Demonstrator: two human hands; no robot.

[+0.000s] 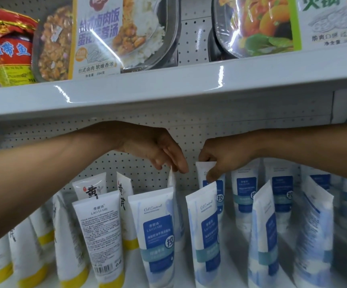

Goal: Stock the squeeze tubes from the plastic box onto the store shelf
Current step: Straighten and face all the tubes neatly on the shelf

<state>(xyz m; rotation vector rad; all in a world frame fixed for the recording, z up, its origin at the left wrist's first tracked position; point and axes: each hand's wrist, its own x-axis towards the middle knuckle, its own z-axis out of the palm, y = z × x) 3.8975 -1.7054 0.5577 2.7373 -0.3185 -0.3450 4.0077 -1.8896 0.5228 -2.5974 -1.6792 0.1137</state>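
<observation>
1. Okay, nearest: the front row of squeeze tubes is standing cap-down on the lower shelf. It is made up of a barcode tube with a yellow base, a front blue tube and a second blue tube, with more leaning at the right.
2. Both forearms are sitting above that row, with the hands over the rows behind it.
3. The left hand is pinching the crimped top of an edge-on tube, fingertips pointing down. This tube is hanging straight below them with its long axis upright. Its base is hiding behind the front blue tube, so whether it is seated is unclear.
4. The right hand is gripping the top edge of a back-row tube, thumb in front and fingers curled over the crimp. That tube is upright, directly under the hand.
5. Judging depth, both hands are working about equally far back and close together, so the coming move is probably straight down and a release.
6. The plastic box is not showing.
7. Farthest: the pegboard is backing the tubes, and the upper shelf is holding meal trays.
</observation>
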